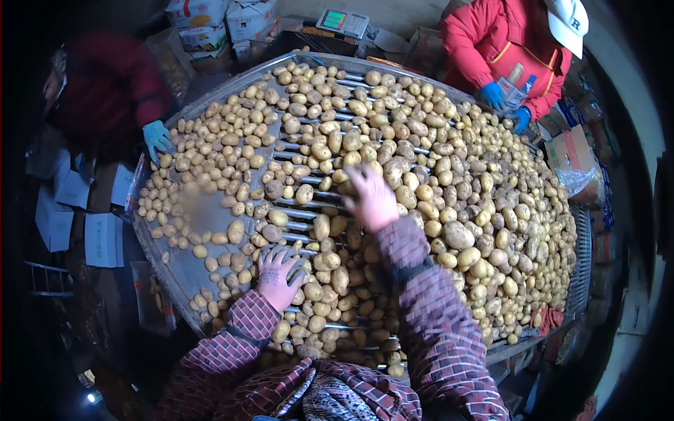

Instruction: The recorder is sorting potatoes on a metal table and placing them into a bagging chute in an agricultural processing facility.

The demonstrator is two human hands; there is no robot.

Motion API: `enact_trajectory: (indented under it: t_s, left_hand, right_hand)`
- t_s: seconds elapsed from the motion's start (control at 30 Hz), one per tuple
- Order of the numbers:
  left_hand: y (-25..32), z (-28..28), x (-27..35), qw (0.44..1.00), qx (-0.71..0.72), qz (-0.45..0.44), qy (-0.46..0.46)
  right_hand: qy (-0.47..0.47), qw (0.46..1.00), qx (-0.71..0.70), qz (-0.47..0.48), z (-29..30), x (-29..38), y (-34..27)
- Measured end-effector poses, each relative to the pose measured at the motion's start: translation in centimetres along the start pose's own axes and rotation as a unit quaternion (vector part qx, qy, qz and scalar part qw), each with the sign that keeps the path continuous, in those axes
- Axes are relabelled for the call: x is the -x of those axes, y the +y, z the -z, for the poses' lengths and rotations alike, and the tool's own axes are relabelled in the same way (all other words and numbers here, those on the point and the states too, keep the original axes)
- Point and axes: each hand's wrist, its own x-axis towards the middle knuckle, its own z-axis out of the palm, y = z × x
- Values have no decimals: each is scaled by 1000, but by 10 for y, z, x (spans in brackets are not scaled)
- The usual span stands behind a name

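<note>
A wide heap of potatoes [476, 197] covers a metal sorting table with parallel bars [303, 213] across its middle. My left hand [279, 276], in a pink glove with grey fingers, lies palm down on potatoes near the left ends of the bars. Its fingers are spread, and its palm side is hidden. Farther forward, my right hand [371, 200], also gloved, is blurred over the bars beside larger potatoes. Its fingers are apart, with nothing seen between them. Smaller potatoes [213, 144] lie on the flat grey sheet [210, 210] at left.
A person in red [505, 58] with blue gloves stands at the far right edge. Another person [110, 94] rests a gloved hand [157, 138] on the left rim. Beyond are a weighing scale [343, 23] and cartons [200, 26]; open boxes [102, 239] stand left. A red cloth [550, 318] lies right.
</note>
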Motion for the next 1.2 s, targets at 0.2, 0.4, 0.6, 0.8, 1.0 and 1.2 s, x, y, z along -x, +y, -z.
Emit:
enact_trajectory:
  t_s: [0.2, 0.4, 0.6, 0.8, 1.0, 1.2]
  left_hand:
    - [10, -4, -10, 999, -26, 33, -14]
    - [3, 13, -64, 993, 55, 18, 102]
    - [12, 13, -225, 985, 9, -128, 116]
    - [19, -39, -327, 967, -222, -121, -4]
    - [-16, -8, -335, 969, -207, -9, -137]
    - [-7, 14, -229, 995, -41, -4, -95]
  right_hand:
    - [-211, 962, 123, -123, -26, -119, 61]
    - [-152, 973, 73, -159, -17, -79, 42]
    - [-102, 985, 58, -127, -19, 25, 4]
    - [-65, 980, 108, -152, -18, 111, -10]
    - [-35, 981, 55, -181, -10, 163, -26]
    - [-21, 978, 3, -209, -12, 207, -25]
